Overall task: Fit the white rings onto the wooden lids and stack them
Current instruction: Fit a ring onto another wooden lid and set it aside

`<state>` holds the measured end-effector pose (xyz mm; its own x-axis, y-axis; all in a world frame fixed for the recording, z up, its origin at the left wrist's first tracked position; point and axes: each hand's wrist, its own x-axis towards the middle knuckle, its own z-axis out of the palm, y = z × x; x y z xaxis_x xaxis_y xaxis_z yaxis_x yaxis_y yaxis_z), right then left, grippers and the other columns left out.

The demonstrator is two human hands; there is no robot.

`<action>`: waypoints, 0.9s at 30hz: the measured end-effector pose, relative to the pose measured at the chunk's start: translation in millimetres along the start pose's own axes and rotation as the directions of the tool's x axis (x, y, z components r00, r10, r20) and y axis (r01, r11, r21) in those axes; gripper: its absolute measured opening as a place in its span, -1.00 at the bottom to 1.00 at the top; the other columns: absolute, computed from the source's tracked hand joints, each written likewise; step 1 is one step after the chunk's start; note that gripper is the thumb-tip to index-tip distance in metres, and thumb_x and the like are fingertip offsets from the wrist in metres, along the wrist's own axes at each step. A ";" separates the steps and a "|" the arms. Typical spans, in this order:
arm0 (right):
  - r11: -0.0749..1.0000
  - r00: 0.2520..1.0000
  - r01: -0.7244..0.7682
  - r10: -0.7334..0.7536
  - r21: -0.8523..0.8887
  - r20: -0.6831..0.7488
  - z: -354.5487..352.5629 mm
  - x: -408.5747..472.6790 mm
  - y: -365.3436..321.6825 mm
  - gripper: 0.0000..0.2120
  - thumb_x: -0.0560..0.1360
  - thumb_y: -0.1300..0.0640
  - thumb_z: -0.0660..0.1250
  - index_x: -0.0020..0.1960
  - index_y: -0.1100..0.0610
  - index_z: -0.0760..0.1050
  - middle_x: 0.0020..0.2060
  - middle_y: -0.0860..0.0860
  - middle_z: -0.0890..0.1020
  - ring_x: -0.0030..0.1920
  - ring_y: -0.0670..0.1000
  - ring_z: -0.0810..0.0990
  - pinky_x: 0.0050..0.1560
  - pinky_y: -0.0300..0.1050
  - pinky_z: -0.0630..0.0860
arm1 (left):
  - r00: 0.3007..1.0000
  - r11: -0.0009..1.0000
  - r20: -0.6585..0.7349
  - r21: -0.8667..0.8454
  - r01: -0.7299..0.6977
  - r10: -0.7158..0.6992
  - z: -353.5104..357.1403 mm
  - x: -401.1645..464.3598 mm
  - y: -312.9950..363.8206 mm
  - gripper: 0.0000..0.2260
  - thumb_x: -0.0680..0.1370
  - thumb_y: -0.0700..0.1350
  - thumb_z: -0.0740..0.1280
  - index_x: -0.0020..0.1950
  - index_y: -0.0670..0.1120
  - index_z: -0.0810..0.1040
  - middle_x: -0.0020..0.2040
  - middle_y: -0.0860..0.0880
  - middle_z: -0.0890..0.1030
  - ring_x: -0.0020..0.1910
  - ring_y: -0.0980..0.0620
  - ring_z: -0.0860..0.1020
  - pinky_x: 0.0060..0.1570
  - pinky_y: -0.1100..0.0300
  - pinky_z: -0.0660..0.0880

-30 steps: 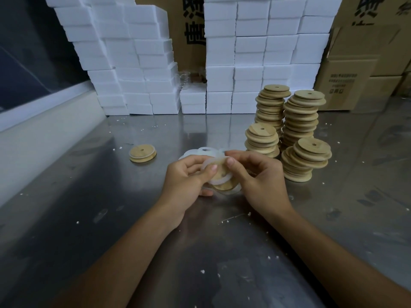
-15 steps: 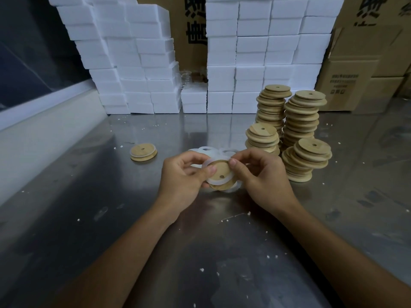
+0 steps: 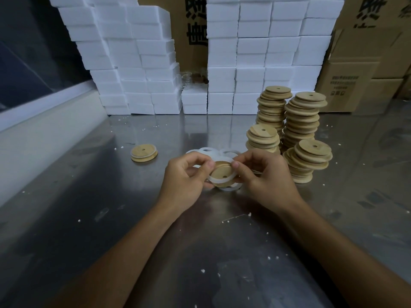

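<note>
Both hands hold one round wooden lid (image 3: 222,173) with a small hole, tilted toward me over the metal table. A white ring (image 3: 219,181) wraps its lower edge. My left hand (image 3: 185,181) pinches the lid's left side and my right hand (image 3: 266,176) pinches the right side. Loose white rings (image 3: 209,151) lie on the table just behind my fingers, partly hidden. One lid with a ring fitted (image 3: 144,152) lies alone to the left. Several stacks of bare wooden lids (image 3: 291,130) stand to the right.
A wall of white foam blocks (image 3: 255,58) runs along the back of the steel table (image 3: 111,218). Cardboard boxes (image 3: 355,81) stand at the back right. A white ledge (image 3: 44,130) borders the left side. White crumbs are scattered over the tabletop.
The white ring has slid further around the lid between my fingers, and the lid has turned so its face and small hole show more toward me.
</note>
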<state>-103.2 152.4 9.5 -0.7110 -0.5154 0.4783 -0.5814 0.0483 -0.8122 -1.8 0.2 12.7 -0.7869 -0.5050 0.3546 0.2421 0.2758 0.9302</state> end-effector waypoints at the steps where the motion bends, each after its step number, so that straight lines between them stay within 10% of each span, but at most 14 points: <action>1: 1.000 1.000 -0.006 0.006 0.000 0.005 -0.7 0.2 -0.3 -0.98 0.52 0.22 0.45 -0.08 0.15 0.65 -0.23 -0.02 0.72 -0.16 -0.04 0.71 -0.08 0.13 0.67 | 1.000 1.000 -0.005 -0.004 -0.002 0.002 -0.3 0.0 0.2 -0.86 0.54 -0.27 0.38 -0.18 -0.09 0.63 -0.21 0.00 0.67 -0.20 0.00 0.69 -0.30 0.07 0.65; 27: 0.991 0.986 -0.135 0.132 0.024 0.104 -8.8 2.1 -5.4 -0.93 0.53 0.30 0.41 -0.12 0.18 0.62 -0.29 0.05 0.72 -0.26 -0.06 0.71 -0.10 -0.04 0.67 | 0.999 0.998 -0.008 0.048 0.039 -0.039 -0.8 0.1 -2.0 -0.84 0.52 -0.32 0.40 -0.23 -0.12 0.59 -0.25 0.01 0.69 -0.21 0.00 0.70 -0.20 0.09 0.65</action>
<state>-105.1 158.7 17.8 -0.7364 -0.5910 0.3295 -0.4702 0.0969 -0.8772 -1.9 -1.1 11.0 -0.7911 -0.5219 0.3190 0.1837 0.2946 0.9378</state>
